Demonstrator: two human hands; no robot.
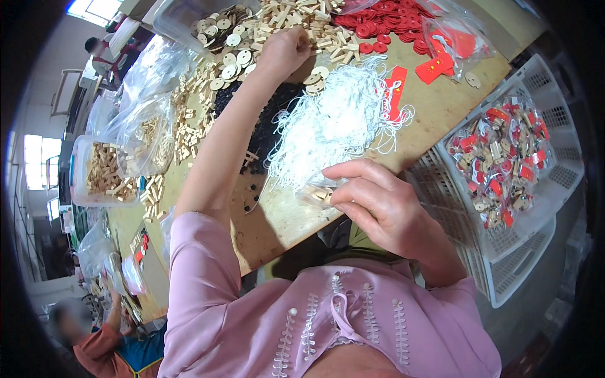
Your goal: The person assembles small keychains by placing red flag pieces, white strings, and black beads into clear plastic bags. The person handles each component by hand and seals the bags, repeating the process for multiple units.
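Observation:
My left hand (285, 55) reaches out to the far pile of small wooden blocks (331, 41). Its fingers are bent together at the edge of the pile, and whatever they hold is hidden. Close to the near table edge, my right hand (384, 200) pinches the rim of a small clear plastic bag (315, 191) with a few wooden pieces inside. Behind the bag spreads a tangled heap of white cords (328, 120). Round wooden discs (230, 63) lie left of my left hand, and small black pieces (252, 129) lie partly under that forearm.
Red discs (394, 22) and red flag pieces (435, 66) lie at the far right. A white crate (554, 82) of filled bags stands right of the table. At left is a clear tub (79, 170) of wooden blocks. Another person (104, 346) sits lower left.

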